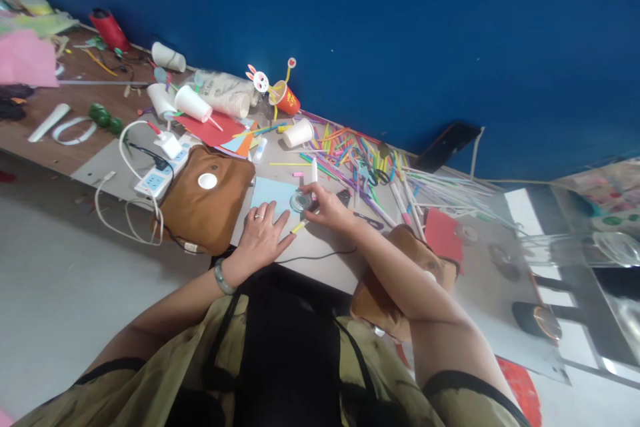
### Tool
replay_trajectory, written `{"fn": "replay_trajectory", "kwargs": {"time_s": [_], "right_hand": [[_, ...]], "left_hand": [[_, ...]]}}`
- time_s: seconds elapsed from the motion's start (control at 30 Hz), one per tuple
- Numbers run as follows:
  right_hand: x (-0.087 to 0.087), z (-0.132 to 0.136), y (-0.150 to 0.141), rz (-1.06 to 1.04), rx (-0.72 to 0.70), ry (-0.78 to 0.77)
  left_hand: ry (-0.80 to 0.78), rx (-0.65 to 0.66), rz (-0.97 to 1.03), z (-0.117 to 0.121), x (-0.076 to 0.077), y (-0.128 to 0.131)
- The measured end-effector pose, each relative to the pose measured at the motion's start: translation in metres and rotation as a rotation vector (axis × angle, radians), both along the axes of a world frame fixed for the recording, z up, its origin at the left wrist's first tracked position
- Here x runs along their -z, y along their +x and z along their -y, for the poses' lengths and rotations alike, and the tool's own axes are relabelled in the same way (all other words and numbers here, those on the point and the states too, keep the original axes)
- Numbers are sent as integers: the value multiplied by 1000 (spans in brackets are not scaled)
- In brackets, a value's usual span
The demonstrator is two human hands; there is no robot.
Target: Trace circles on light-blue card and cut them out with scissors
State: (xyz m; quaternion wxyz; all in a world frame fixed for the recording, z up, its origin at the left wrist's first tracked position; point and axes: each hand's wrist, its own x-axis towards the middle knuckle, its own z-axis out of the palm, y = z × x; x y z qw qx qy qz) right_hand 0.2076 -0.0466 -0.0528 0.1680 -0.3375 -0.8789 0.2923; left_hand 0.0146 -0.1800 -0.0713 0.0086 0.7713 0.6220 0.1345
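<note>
Gripping clear round roll (301, 201) between thumb and index of right hand (327, 208), at right edge of light-blue paper (270, 192). Resting left hand (263, 233) on paper, fingers spread wide.

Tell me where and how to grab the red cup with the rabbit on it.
Grip the red cup around its outer wall, below the rim, coming from the near right side. The rabbit topper leans out to the left and the heart topper rises above the open mouth, so a grasp from above or the left would probably catch them.
</note>
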Motion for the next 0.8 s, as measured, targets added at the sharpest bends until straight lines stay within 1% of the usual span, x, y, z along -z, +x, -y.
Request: {"fn": "replay_trajectory", "kwargs": {"time_s": [0.43,0.8], "right_hand": [[5,0,0,-36,-9,-15],[3,0,0,-35,-30,-7]], "left_hand": [[6,-10,-9,1,-1,0],[2,15,-27,1,-6,0]]}}
